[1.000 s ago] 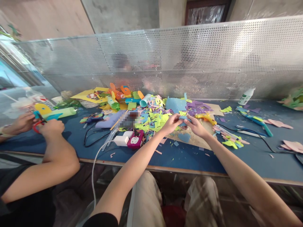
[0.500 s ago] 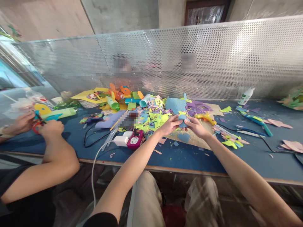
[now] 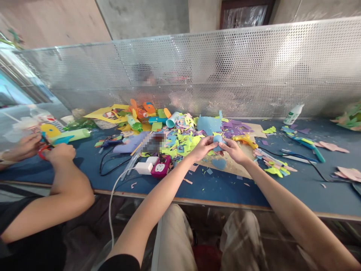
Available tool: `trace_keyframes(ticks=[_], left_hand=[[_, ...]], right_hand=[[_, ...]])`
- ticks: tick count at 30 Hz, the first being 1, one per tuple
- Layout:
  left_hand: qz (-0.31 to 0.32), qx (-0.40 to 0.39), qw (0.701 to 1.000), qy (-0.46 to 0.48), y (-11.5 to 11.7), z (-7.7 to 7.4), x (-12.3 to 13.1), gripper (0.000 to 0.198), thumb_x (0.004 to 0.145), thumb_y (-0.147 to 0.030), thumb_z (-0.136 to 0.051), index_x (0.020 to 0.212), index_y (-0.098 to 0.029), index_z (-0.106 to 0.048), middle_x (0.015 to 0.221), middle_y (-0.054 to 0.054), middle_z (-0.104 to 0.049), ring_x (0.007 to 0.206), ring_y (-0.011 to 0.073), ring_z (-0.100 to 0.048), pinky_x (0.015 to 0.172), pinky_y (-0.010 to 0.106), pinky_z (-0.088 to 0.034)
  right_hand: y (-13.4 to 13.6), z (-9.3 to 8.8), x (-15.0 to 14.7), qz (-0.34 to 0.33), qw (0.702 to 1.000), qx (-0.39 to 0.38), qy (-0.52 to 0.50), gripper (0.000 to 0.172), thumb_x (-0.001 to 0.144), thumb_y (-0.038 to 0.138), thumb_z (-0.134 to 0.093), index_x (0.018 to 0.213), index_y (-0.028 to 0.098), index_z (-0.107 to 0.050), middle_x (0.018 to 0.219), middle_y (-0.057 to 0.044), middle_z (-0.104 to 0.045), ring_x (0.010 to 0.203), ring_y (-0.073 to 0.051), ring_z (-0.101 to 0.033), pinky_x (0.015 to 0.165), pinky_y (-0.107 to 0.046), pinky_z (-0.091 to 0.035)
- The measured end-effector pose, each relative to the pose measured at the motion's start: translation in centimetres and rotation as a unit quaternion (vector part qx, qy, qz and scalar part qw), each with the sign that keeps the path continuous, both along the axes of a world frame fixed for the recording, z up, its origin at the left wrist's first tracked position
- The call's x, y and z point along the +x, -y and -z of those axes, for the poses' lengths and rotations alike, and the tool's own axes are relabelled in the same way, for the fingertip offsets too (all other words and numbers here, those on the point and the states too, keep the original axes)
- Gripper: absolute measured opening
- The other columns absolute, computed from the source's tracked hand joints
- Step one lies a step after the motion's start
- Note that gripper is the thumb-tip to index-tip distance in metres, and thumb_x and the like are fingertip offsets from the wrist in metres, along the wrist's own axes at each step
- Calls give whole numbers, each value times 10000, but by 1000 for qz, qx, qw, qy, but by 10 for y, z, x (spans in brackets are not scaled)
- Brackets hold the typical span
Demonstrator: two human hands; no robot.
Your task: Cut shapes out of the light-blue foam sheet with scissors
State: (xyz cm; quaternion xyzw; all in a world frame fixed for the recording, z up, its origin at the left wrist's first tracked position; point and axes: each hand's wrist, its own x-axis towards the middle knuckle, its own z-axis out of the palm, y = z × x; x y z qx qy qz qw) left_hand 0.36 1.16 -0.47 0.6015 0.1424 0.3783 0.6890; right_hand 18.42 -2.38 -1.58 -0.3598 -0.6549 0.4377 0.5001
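Scraps (image 3: pixel 190 145) all over this bench (image 3: pixel 177 188), mostly lime green, with bits of blue and pink mixed in. Right in the thick of it, the left hand (image 3: pixel 203 148) and right hand (image 3: pixel 234 149) meet around a small blue piece (image 3: pixel 217 140), pinched between them, just above the near edge of the pile. Fingers on both sides are drawn in narrow on that piece, thumbs toward the middle. Can't tell how the fingertips behind it sit, they're hidden.

Just below the hands there's a flat blue cutout (image 3: pixel 219 163) lying on a brown sheet (image 3: pixel 238 166). A yellow tool (image 3: pixel 246 141) sits right beside the right hand, and purple scraps (image 3: pixel 235 128) lie beyond it. Behind the blue piece there's a bigger light blue sheet (image 3: pixel 209 125), and past that a perforated metal panel (image 3: pixel 194 75) runs along the back.

Over on the right you've got a white bottle (image 3: pixel 293 114), tilted, and a blue tool (image 3: pixel 310 148) near some pink paper (image 3: pixel 331 146). Left of the hands, a magenta box (image 3: pixel 161 166) sits against a white plug (image 3: pixel 144 168) with a white cable (image 3: pixel 111 210) dropping off the front edge. Far left, a co-worker's hands (image 3: pixel 61 151) hold red-handled scissors (image 3: pixel 43 152).
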Motion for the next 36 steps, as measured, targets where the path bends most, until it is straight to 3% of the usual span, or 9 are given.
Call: trace_keyframes(ticks=[12,19,29,36], left_hand=[[79,-26,996,-15,5,-6,-6,356,809,-370,-720,1057,-138,-614,983,118,-672,849,217,-683,781,345,-515],[-13,0,1000,-17,5,-4,-2,321,789,-382,-736,900,-165,-528,829,20,-645,727,149,-655,725,292,-511],[14,18,999,-45,7,-4,-1,398,848,-450,-653,1117,-174,-553,921,79,-681,725,180,-681,751,345,-518],[40,-27,997,-52,6,-4,-5,311,804,-367,-710,1004,-163,-587,942,73,-658,873,215,-667,757,311,-502]], right_hand=[[5,-2,0,-51,998,-33,15,285,863,484,-656,926,206,-647,686,-8,-627,577,-181,-627,598,-316,-540],[3,-4,0,-7,1000,-9,11,290,878,502,-629,872,212,-641,729,-12,-622,567,-154,-590,567,-286,-523],[5,-4,-2,-16,1000,-10,18,317,875,534,-627,838,220,-598,685,-10,-636,555,-166,-596,569,-297,-532],[7,-4,-1,-50,998,-3,48,339,898,544,-591,867,206,-577,633,-7,-651,535,-173,-629,558,-294,-512]])
